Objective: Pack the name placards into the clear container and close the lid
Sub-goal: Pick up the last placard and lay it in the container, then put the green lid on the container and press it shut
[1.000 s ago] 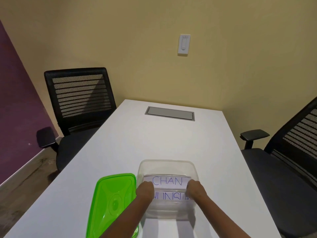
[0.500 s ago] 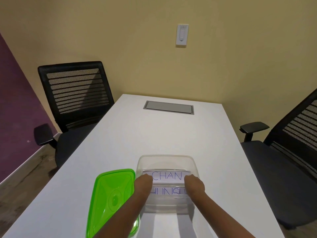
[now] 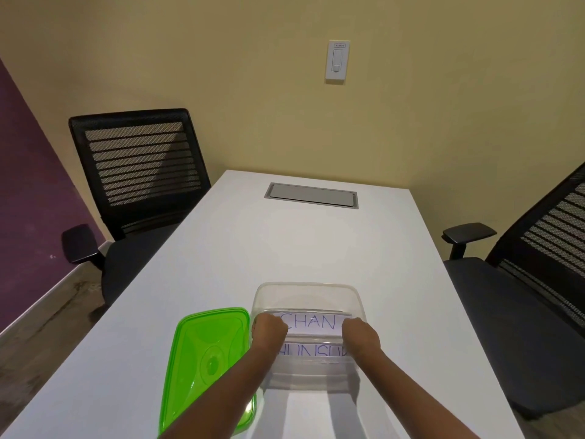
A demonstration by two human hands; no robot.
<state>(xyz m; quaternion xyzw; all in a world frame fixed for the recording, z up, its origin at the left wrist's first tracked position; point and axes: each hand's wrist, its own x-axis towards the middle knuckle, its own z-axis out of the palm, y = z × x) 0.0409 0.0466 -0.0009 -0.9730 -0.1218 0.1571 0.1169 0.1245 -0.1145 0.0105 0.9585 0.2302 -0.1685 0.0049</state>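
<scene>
Office meeting room: white conference table, mesh chairs.

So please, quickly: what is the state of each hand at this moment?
Left hand: closed on the left end of the CHAN placard.
Right hand: closed on its right end.

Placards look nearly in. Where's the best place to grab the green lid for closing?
Probably with the left hand, taking the green lid by its far left long edge. It lies flat on the table, left of the clear container, and the left forearm crosses its near right corner. The thin raised rim suits a pinch.
</scene>
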